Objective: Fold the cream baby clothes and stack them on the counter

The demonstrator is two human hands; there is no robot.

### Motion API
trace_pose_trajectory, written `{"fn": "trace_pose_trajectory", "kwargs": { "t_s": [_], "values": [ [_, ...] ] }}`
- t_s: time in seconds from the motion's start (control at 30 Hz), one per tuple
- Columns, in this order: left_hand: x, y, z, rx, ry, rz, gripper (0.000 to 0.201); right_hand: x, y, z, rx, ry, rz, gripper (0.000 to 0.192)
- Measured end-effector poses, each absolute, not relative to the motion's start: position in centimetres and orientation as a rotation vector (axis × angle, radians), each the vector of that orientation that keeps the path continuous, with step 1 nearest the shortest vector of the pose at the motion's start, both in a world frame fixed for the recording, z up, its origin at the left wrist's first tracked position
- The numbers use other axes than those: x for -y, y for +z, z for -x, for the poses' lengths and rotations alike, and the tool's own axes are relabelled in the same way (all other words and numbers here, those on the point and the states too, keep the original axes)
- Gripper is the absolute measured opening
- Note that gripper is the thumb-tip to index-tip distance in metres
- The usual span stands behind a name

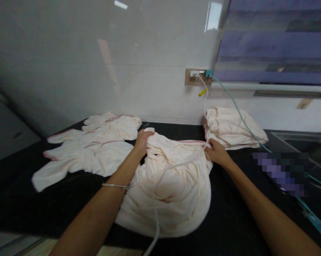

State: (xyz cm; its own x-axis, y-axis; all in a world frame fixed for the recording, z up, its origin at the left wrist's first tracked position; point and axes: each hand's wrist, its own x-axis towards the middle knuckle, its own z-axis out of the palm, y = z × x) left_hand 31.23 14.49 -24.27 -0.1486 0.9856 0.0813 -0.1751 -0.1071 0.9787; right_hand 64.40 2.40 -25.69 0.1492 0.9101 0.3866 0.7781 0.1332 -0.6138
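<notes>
Spanning foreground, black counter (229, 213) bears spread cloths (93, 156) at left, loose cream cloth (181, 202) at centre, folded stack (229, 126) at right. Step in hand seems drawing top edge taut: left hand (141, 143) gripping one end, right hand (217, 151) pinching other. Next move likely calls for even tension, minding white cable (157, 224) crossing before cloth. Cloth looks soft, rumpled, bunched low; thin pink trim (192, 142) along top edge.

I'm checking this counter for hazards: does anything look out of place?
Yes: the white cable from the wall outlet crosses in front of the held cloth, seemingly in the way. Whether it touches the cloth is unclear.
</notes>
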Motion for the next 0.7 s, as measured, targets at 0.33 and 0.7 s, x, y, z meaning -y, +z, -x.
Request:
{"fn": "trace_pose_trajectory", "kwargs": {
  "t_s": [0.33,0.7],
  "values": [
    [-14.1,-23.3,-31.7,-1.624,1.277,-1.990,0.031,-2.1,-24.7,-65.2,1.184,-0.166,1.575,0.037],
    [-3.2,-20.8,-36.2,-1.364,0.075,-2.513,0.068,-0.5,-25.2,-59.0,2.217,0.338,1.056,0.031]
  ]
}}
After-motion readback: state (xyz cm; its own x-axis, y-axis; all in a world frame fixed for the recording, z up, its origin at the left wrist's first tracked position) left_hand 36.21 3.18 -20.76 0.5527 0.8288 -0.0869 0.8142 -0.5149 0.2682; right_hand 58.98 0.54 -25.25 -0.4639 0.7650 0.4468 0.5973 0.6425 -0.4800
